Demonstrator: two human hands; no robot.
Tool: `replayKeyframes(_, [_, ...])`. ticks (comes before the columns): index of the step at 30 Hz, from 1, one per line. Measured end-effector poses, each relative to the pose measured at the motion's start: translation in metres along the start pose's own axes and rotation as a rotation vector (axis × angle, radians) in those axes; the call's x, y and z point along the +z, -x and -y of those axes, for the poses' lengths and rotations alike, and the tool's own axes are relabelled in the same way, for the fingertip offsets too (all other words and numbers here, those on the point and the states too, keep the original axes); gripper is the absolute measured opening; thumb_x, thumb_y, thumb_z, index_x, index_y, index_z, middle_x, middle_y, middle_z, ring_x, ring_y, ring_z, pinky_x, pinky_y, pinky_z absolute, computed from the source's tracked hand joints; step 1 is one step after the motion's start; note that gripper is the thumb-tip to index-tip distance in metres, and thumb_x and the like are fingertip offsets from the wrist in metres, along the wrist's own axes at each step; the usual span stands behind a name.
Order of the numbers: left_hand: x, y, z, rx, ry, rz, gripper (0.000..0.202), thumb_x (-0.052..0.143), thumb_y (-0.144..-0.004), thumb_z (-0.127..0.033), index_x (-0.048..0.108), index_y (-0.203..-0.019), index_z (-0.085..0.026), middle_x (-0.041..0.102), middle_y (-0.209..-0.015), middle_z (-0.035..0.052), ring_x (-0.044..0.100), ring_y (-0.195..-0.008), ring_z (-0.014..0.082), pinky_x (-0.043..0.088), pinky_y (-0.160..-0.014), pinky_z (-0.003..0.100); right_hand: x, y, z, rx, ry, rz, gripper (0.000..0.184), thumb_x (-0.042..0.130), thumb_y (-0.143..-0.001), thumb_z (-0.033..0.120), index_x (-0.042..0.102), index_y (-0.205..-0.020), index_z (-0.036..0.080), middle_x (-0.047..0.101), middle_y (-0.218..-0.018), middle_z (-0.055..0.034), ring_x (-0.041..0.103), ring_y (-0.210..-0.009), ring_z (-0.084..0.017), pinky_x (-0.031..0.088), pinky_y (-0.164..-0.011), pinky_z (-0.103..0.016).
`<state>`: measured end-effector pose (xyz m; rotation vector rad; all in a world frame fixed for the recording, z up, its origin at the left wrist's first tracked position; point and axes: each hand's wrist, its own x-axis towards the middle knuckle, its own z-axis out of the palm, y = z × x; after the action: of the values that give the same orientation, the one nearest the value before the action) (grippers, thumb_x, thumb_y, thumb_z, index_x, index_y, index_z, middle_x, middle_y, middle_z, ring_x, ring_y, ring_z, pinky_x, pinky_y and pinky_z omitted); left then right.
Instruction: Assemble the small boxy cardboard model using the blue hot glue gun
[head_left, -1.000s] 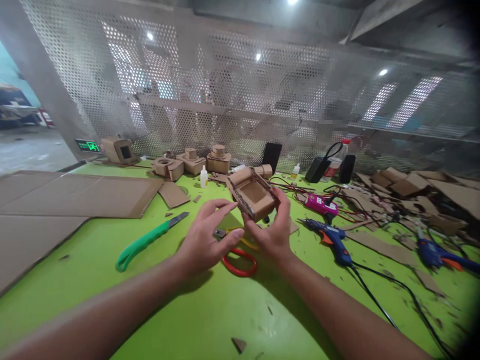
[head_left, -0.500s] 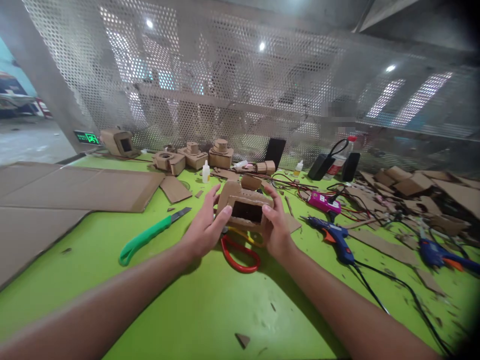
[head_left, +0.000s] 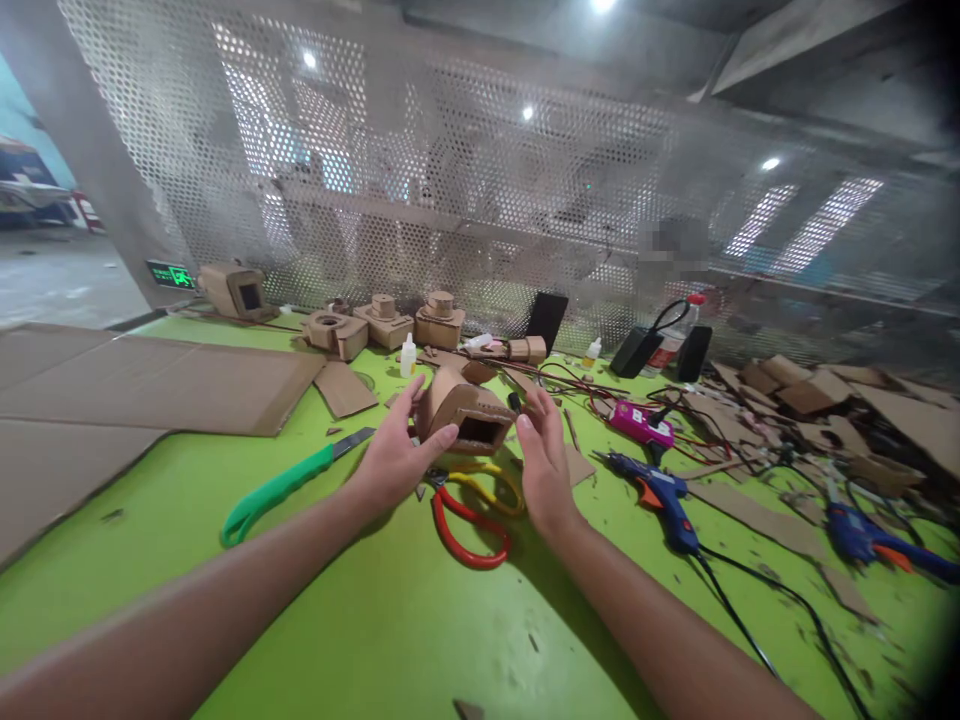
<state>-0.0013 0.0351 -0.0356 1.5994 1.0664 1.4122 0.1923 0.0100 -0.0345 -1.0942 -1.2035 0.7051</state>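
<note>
My left hand [head_left: 397, 450] grips a small cardboard box [head_left: 457, 405] with a rectangular opening in its front, the thumb near the front edge and the fingers at its left side. The box is tilted, its opening facing me and to the right. Just off the box's right side, my right hand [head_left: 546, 455] is open, thumb and fingers apart, holding nothing visible. Beneath the box lie scissors [head_left: 472, 562] with one red and one yellow handle loop. A green-handled knife [head_left: 281, 490] rests left of my left hand.
Blue glue guns [head_left: 664, 505] [head_left: 862, 530] with cables lie at right, near a pink power strip [head_left: 641, 424]. Cardboard scraps [head_left: 817, 390] pile up at far right. Cardboard models [head_left: 439, 325], a glue bottle [head_left: 408, 356] and black speakers [head_left: 639, 340] stand behind. Large cardboard sheets [head_left: 150, 380] cover the left.
The cardboard box has turned and tilted in my left hand, its opening now facing more to the right. My right hand has let go of the box's right side.
</note>
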Motion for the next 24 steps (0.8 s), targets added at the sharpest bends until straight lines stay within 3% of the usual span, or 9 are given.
replayKeyframes(4, [0.001, 0.0, -0.007, 0.07, -0.271, -0.126, 0.082, 0.073, -0.085, -0.046, 0.039, -0.154, -0.017, 0.05, -0.15, 0.0196, 0.048, -0.139, 0.035, 0.04, -0.115, 0.054, 0.005, 0.014, 0.014, -0.19, 0.198, 0.017, 0.057, 0.068, -0.09, 0.045, 0.048, -0.141, 0.027, 0.053, -0.144, -0.0125, 0.048, -0.137, -0.03, 0.039, -0.116, -0.053])
replayKeyframes(8, [0.004, 0.006, -0.011, 0.297, -0.514, -0.139, 0.076, 0.075, -0.082, -0.038, 0.044, -0.149, -0.019, 0.057, -0.139, 0.0158, 0.052, -0.132, 0.0337, 0.042, -0.111, 0.052, 0.012, 0.027, 0.025, -0.283, 0.304, -0.01, 0.034, 0.068, -0.09, 0.041, 0.058, -0.118, 0.025, 0.062, -0.107, -0.0076, 0.059, -0.1, -0.025, 0.053, -0.089, -0.044])
replayKeyframes(11, [0.006, 0.01, -0.008, 0.535, -0.647, -0.137, 0.071, 0.077, -0.079, -0.031, 0.047, -0.142, -0.022, 0.063, -0.131, 0.0136, 0.057, -0.122, 0.0327, 0.045, -0.105, 0.05, 0.016, 0.031, 0.028, -0.192, 0.223, 0.004, 0.038, 0.072, -0.087, 0.045, 0.054, -0.114, 0.025, 0.058, -0.091, -0.0019, 0.057, -0.081, -0.02, 0.052, -0.073, -0.037])
replayKeyframes(15, [0.005, 0.014, -0.003, 0.768, -0.764, -0.15, 0.063, 0.079, -0.08, -0.026, 0.051, -0.136, -0.026, 0.067, -0.131, 0.0125, 0.057, -0.12, 0.0331, 0.039, -0.106, 0.051, 0.019, 0.032, 0.028, -0.013, 0.065, 0.016, 0.055, 0.074, -0.084, 0.053, 0.046, -0.122, 0.026, 0.061, -0.094, -0.0018, 0.062, -0.081, -0.02, 0.054, -0.071, -0.036])
replayKeyframes(20, [0.002, 0.025, -0.005, 0.836, -0.841, 0.023, 0.055, 0.064, -0.087, -0.013, 0.057, -0.134, -0.04, 0.069, -0.136, 0.0034, 0.057, -0.12, 0.0306, 0.027, -0.113, 0.058, 0.018, 0.026, 0.024, 0.132, -0.087, 0.006, 0.056, 0.073, -0.082, 0.058, 0.045, -0.12, 0.027, 0.064, -0.096, -0.0021, 0.066, -0.088, -0.022, 0.056, -0.076, -0.037])
replayKeyframes(24, [0.001, 0.033, -0.007, 0.818, -0.858, 0.255, 0.079, 0.071, -0.072, -0.015, 0.052, -0.144, -0.041, 0.059, -0.149, 0.0044, 0.051, -0.129, 0.0368, 0.019, -0.117, 0.064, 0.017, 0.017, 0.015, 0.271, -0.232, -0.075, 0.053, 0.074, -0.079, 0.055, 0.045, -0.114, 0.028, 0.061, -0.09, 0.0011, 0.065, -0.081, -0.021, 0.055, -0.072, -0.035])
